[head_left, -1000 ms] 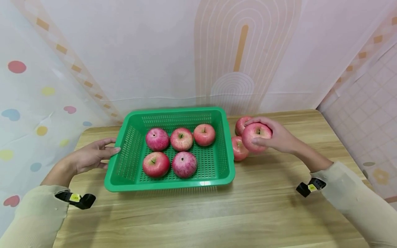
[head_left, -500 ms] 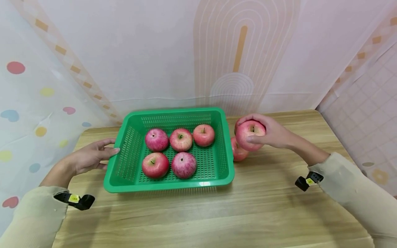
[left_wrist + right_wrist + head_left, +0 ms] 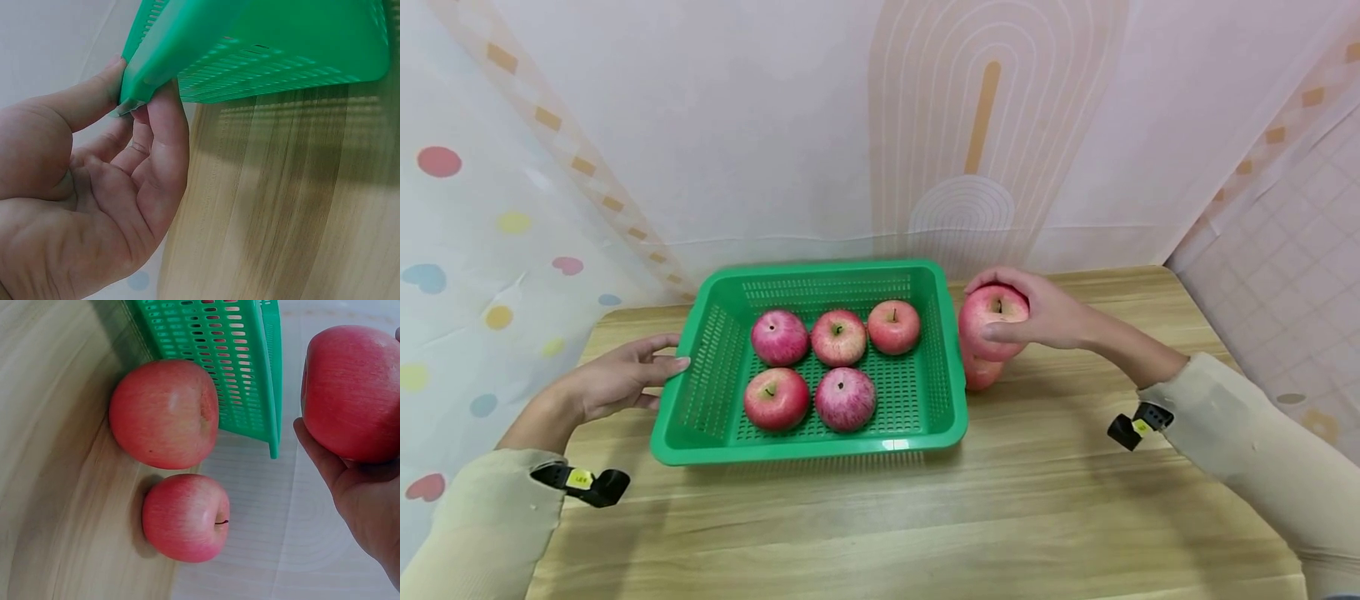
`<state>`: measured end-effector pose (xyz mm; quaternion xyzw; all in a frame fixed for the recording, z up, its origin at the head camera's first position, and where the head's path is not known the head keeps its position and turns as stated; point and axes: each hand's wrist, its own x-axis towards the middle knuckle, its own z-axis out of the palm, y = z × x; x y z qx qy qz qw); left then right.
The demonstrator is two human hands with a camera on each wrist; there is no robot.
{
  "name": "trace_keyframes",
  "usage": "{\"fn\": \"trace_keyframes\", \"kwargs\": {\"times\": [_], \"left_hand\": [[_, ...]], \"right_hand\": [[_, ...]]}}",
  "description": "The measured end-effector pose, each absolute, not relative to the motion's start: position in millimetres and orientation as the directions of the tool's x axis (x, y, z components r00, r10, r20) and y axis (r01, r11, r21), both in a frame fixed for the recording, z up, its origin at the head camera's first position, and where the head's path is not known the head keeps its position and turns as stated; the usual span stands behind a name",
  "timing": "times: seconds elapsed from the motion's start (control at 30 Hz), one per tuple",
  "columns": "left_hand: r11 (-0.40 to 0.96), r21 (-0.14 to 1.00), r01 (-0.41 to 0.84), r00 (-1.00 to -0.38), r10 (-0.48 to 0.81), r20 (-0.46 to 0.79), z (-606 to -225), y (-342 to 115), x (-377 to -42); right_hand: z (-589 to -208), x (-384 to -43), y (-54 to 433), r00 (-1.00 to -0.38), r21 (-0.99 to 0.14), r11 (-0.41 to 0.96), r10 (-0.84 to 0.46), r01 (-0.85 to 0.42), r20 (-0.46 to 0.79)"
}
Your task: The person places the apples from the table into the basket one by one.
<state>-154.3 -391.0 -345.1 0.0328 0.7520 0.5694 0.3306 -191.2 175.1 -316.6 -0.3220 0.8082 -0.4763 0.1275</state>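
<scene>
A green plastic basket (image 3: pixel 808 451) with slotted walls stands on the table, several red apples (image 3: pixel 777 399) on its floor. My left hand (image 3: pixel 625 375) pinches the basket's left rim; in the left wrist view the thumb lies on one side of the rim (image 3: pixel 164 53) and the fingers on the other. Raised just right of the basket, my right hand (image 3: pixel 1045 315) grips a pinkish-red apple (image 3: pixel 987 321) by its sides. Below it one loose apple (image 3: pixel 981 373) peeks out. The right wrist view shows two loose apples, the nearer apple (image 3: pixel 164 414) and a smaller-looking apple (image 3: pixel 186 518), beside the basket wall.
The wooden table (image 3: pixel 880 525) reaches forward of the basket and out to its right. Behind it hangs a pale patterned wall cloth (image 3: pixel 760 125). Black wrist cameras, one on the left sleeve (image 3: pixel 587 483) and one on the right (image 3: pixel 1138 427), stick out over the table.
My right hand has moved left toward the basket with the apple in its grip, now covering the rear loose apple in the head view. The left hand and basket have stayed put.
</scene>
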Motion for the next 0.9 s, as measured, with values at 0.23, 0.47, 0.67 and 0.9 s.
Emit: {"fn": "trace_keyframes", "kwargs": {"times": [0.23,0.47,0.67,0.9], "left_hand": [[0.352,0.876,-0.331,-0.778,0.424,-0.464,-343.5,-390.2,-154.9],[0.352,0.875,-0.331,-0.777,0.424,-0.465,-343.1,-389.9,-155.3],[0.36,0.875,-0.323,-0.779,0.424,-0.462,-342.4,-389.2,-155.2],[0.365,0.873,-0.324,-0.778,0.421,-0.466,-343.7,-390.6,-155.0]], "right_hand": [[-311.9,-196.6,165.2,-0.722,-0.837,0.336,-0.685,-0.431,0.097],[-304.1,-199.6,153.2,-0.683,-0.822,0.353,-0.729,-0.446,0.057],[-297.9,-202.0,142.3,-0.644,-0.792,0.362,-0.763,-0.491,0.051],[-297.4,-206.7,127.9,-0.584,-0.738,0.367,-0.81,-0.566,0.046]]}}
